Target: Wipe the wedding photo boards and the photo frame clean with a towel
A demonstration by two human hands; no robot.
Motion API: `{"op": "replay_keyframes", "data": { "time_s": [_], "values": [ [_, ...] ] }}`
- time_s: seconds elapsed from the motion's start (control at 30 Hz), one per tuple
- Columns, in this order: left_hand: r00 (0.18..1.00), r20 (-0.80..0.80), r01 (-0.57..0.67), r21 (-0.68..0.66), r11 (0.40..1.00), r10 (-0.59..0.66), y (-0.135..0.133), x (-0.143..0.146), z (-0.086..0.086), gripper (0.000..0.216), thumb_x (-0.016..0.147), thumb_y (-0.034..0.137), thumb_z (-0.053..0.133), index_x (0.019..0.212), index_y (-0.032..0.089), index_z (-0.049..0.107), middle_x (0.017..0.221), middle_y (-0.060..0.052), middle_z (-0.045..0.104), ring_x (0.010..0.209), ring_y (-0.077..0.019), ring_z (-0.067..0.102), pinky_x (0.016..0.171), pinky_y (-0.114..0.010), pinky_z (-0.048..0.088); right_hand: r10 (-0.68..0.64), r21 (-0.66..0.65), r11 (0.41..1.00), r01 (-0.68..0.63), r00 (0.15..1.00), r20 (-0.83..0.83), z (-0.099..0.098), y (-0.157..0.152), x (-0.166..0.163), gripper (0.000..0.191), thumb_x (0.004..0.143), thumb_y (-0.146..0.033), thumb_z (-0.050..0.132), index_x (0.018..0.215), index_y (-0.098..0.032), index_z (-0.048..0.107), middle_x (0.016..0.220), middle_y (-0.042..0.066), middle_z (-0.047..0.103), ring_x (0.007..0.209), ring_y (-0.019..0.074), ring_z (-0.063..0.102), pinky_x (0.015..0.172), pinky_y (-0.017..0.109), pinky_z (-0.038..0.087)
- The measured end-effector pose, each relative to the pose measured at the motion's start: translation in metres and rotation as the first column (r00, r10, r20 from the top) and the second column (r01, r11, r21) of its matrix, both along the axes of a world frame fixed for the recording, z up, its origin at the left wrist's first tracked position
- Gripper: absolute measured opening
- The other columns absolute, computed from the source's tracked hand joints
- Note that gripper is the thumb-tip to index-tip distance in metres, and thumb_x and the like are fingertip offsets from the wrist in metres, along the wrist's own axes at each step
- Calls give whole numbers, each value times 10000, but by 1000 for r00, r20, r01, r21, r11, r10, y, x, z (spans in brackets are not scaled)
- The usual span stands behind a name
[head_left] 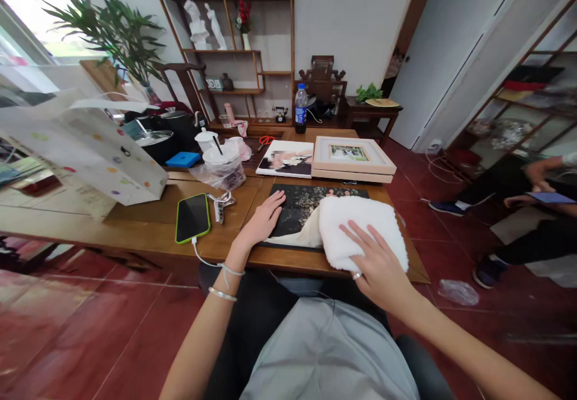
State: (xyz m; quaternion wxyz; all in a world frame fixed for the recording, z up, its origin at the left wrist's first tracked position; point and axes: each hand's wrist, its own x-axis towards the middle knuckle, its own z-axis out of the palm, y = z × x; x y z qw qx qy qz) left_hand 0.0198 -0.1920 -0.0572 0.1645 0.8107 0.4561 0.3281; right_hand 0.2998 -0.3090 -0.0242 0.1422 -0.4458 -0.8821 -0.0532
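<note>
Right hand (pixel 381 268) on towel (pixel 360 226) covering print (pixel 306 205), near phone (pixel 193 217).

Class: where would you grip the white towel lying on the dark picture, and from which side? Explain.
Likely the near edge of the white towel, pinched from above on the near side: it is soft and thick, lies flat on the dark picture, and the right hand rests there.

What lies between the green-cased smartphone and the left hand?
In the head view, a small silver metal clip lies on the brown wooden table between the green-cased smartphone and the left hand.
</note>
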Motion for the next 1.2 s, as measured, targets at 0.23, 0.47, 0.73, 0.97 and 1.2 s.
{"op": "replay_keyframes", "data": {
  "time_s": [0.23,0.47,0.73,0.97,1.2],
  "values": [
    [999,-35,-10,8,1000,10,1,0,2,422,901,274,320,1242,95,494,1388,-118,405,1322,-184,310,1108,-391,237,16,-17,1000,-16,1000,-5,5,35,13,254,707,-97,472,868,-166,656,1387,107,391,1305,265,284,1060,498,226],
    [999,-43,-4,6,1000,4,3,0,1,429,902,280,322,1256,94,480,1391,-115,401,1325,-181,302,1109,-386,232,-92,-37,995,95,993,78,6,117,35,326,815,-173,416,1079,-138,603,1295,140,497,1274,261,342,1030,478,276],
    [999,-44,-19,10,1000,20,4,0,-2,421,900,262,317,1247,99,488,1389,-115,405,1324,-180,305,1105,-392,242,23,-51,999,-19,997,79,11,59,2,332,701,-87,472,969,-158,653,1394,121,377,1320,287,240,1048,521,206],
    [999,-50,-17,3,1000,17,3,1,0,440,902,275,312,1260,78,474,1394,-130,394,1324,-188,304,1108,-388,234,248,-146,961,-236,967,66,20,17,-30,264,659,-110,527,873,-169,669,1404,102,366,1326,257,232,1071,471,188],
    [999,-26,-18,12,1000,19,4,0,-3,416,901,288,323,1252,134,485,1392,-101,405,1321,-179,311,1103,-402,241,123,-28,992,-122,992,10,9,98,-11,328,725,-154,508,1025,-143,640,1351,155,430,1255,253,370,1055,451,240]
  ]
}}
